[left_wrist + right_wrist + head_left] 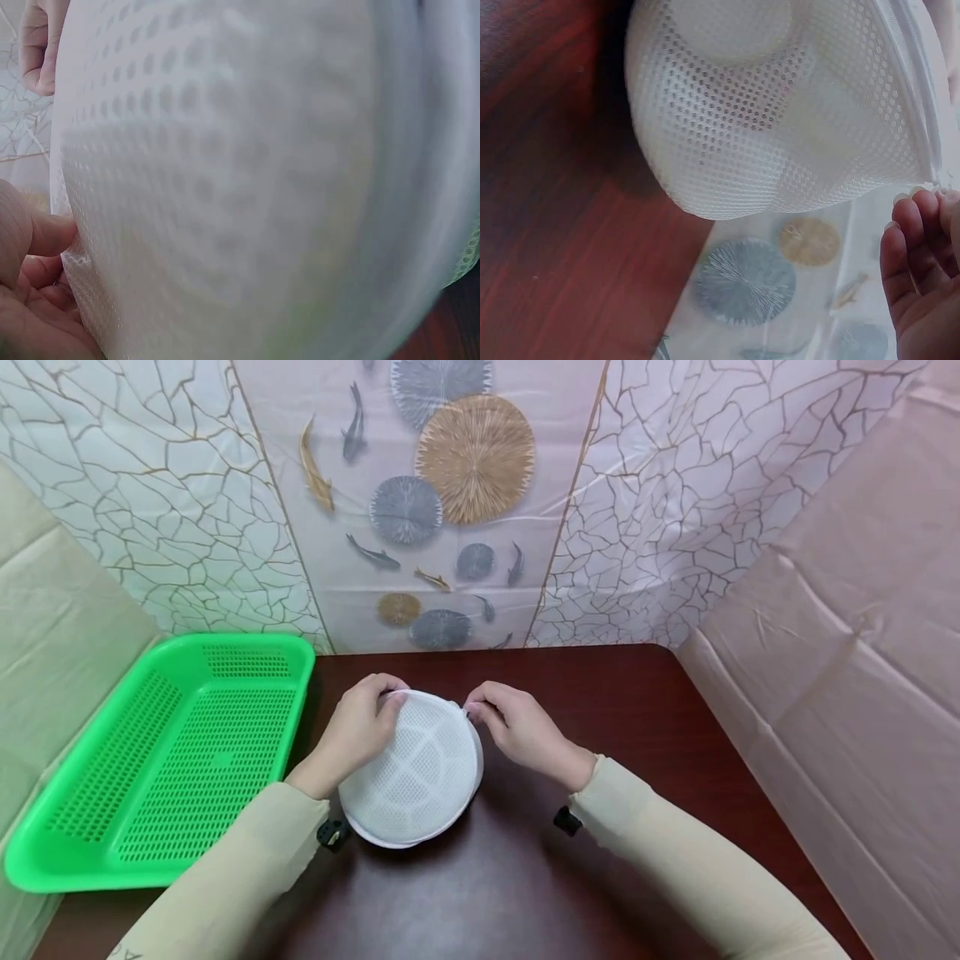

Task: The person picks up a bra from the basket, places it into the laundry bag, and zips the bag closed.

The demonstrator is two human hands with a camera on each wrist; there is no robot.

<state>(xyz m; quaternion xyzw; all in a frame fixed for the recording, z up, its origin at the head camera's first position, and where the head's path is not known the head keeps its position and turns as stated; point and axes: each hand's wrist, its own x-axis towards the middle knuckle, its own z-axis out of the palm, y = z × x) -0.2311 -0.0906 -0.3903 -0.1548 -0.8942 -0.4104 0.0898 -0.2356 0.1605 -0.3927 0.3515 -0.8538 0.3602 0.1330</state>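
A round white mesh laundry bag [420, 768] is held up over the dark table, its flat face tilted toward me. My left hand [360, 722] grips its upper left edge, thumb on the face and fingers behind; in the left wrist view that hand [37, 277] bunches the mesh. At the upper right edge, my right hand [521, 722] pinches a small dark bit at the rim. The right wrist view has the zipper [919, 82] running along the bag's edge down to the fingertips [904, 214]. Paler patches show through the mesh.
A large green plastic basket [217, 760] with a perforated floor stands on the left of the dark red-brown table [615, 693]. Patterned sheeting [637, 510] forms the back wall, and pale padded panels [847, 610] close in the sides.
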